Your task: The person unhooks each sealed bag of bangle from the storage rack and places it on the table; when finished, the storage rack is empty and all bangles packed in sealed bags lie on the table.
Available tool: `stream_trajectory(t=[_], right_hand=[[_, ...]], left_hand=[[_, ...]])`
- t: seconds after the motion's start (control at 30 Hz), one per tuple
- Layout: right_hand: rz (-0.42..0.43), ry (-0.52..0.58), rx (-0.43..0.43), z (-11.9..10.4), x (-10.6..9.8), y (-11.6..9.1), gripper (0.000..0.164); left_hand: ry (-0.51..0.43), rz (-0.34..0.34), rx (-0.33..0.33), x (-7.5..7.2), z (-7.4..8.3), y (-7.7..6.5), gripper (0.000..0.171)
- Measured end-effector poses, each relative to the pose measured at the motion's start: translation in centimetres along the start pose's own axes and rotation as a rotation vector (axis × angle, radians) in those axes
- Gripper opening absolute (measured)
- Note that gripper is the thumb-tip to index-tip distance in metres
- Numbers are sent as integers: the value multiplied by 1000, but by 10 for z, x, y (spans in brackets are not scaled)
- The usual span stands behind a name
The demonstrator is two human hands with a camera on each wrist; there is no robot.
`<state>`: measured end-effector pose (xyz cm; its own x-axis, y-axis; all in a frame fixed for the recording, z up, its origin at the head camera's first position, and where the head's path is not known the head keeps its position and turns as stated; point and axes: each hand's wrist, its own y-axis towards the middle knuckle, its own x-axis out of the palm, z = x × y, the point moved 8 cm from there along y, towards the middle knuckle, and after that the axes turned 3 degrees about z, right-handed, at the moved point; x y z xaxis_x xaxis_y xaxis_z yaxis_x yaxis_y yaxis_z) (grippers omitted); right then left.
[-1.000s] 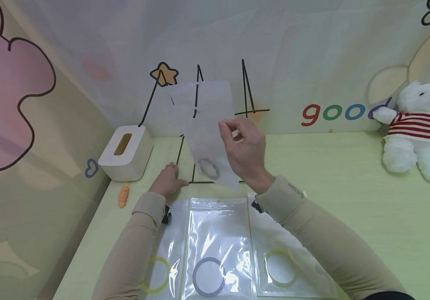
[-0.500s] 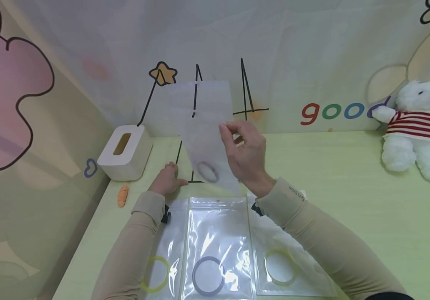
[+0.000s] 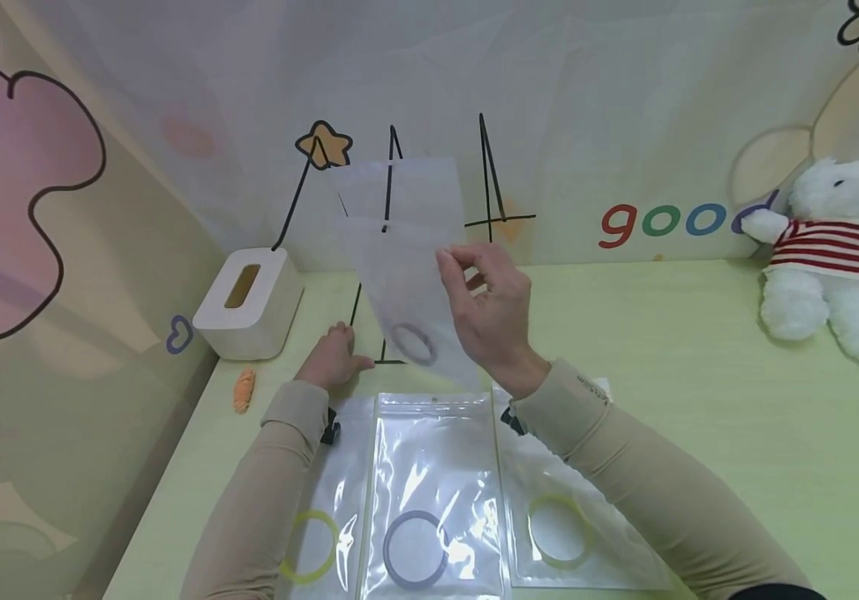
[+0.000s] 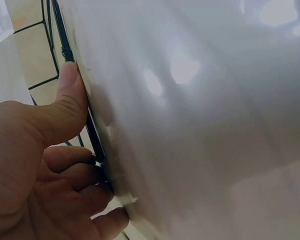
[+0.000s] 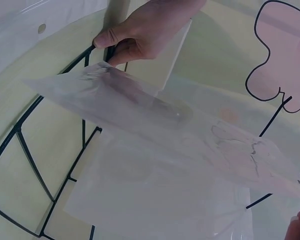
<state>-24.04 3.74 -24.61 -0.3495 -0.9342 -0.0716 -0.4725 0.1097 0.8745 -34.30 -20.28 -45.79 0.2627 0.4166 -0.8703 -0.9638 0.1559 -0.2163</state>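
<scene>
In the head view my right hand (image 3: 492, 308) pinches the right edge of a translucent zip bag (image 3: 407, 275) with a greyish ring (image 3: 414, 343) inside. The bag hangs raised at the middle prong of a black wire rack (image 3: 488, 200), its hole close to the prong's tip. Another pale sheet (image 5: 160, 190) shows behind it in the right wrist view. My left hand (image 3: 330, 358) holds the rack's left front base corner. Up close in the left wrist view, the thumb presses a black bar (image 4: 94, 135) and the fingers curl below it.
Three zip bags lie in front: a left bag (image 3: 342, 467) and a right bag (image 3: 541, 467) with yellow rings, and a middle bag (image 3: 436, 450) with a grey ring. A white tissue box (image 3: 264, 325), an orange bundle (image 3: 244, 390) and a white teddy bear (image 3: 834, 250) stand around.
My right hand and the bag have dipped very slightly against the backdrop. My left hand keeps its place on the rack.
</scene>
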Motion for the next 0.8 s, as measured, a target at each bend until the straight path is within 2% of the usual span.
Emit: stream_trajectory(t=[0.8], right_hand=[[29, 26, -15, -5, -6, -1, 8]], left_hand=[[9, 0, 5, -2, 4, -2, 81]])
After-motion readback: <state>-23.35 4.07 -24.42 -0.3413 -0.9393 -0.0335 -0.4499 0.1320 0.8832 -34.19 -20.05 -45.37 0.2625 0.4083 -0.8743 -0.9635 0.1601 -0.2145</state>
